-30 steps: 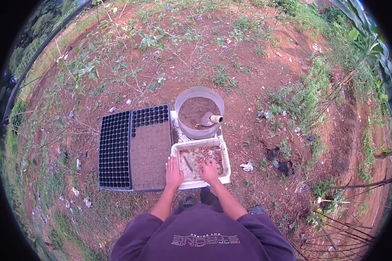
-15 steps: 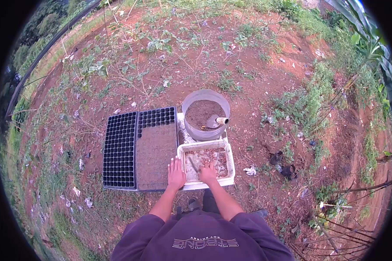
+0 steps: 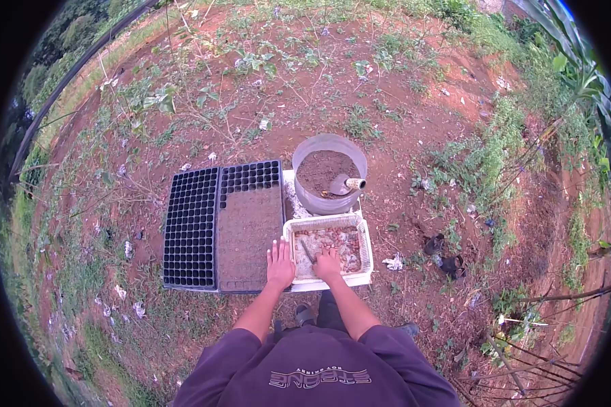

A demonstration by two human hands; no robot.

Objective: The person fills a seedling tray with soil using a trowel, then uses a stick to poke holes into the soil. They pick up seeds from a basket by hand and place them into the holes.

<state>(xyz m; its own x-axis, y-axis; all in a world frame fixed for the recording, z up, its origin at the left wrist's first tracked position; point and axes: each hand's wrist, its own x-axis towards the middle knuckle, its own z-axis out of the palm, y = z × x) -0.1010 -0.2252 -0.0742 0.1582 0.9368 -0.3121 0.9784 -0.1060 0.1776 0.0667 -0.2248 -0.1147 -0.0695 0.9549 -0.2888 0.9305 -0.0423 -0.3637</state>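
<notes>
My left hand [image 3: 280, 264] lies with its fingers spread at the edge between the soil-filled part of a black cell tray [image 3: 251, 230] and a white basket [image 3: 367, 252]. Inside the basket, my right hand [image 3: 328, 263] has its fingers bent down among small reddish-brown pieces on a pale layer; what it holds, if anything, is too small to tell. A thin dark stick-like tool [image 3: 308, 252] lies in the basket just left of my right fingers.
An empty-celled black tray [image 3: 191, 227] stands at the left. Behind the basket is a round translucent tub [image 3: 305, 198] of soil with a trowel [image 3: 346, 183] in it. Dark shoes [image 3: 449, 264] lie on the ground at the right, among weeds.
The view has shifted, so trays, basket and tub appear slightly farther right and mostly higher. My right hand is still in the basket and my left hand still at its left edge.
</notes>
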